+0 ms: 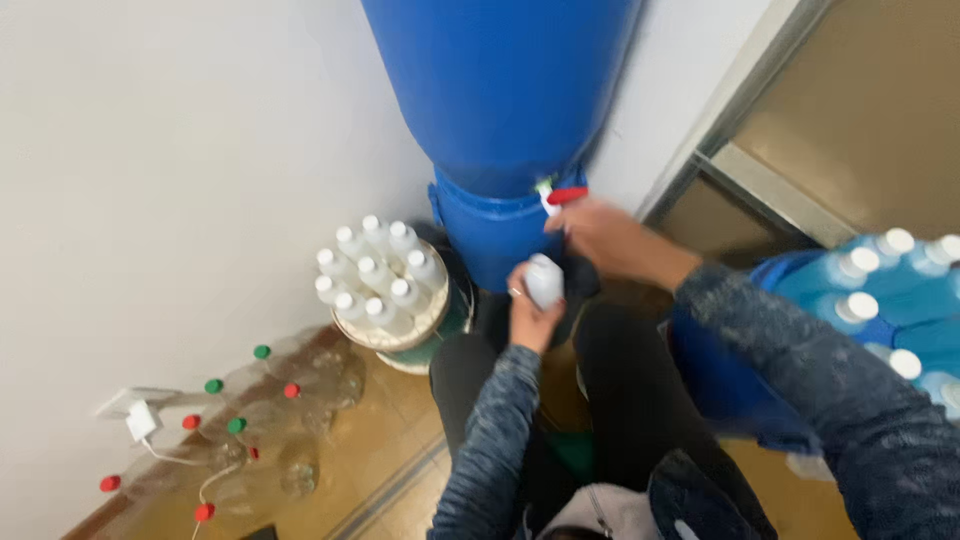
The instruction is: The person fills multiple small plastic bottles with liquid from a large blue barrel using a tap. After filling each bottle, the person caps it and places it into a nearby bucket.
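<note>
A big blue barrel (500, 90) stands on a blue base against the white wall, with a small tap and red handle (566, 194) near its bottom. My right hand (600, 235) reaches up to that tap, fingers at the red handle. Just below the tap, my left hand (530, 310) holds a small white bottle (545, 280). Both arms wear grey mottled sleeves. Whether liquid is running is blurred.
A round white bucket (420, 335) full of several white capped bottles sits left of the barrel. Clear empty bottles with red and green caps (240, 425) lie on the floor by the wall. Blue-filled bottles with white caps (880, 300) crowd a blue crate at right.
</note>
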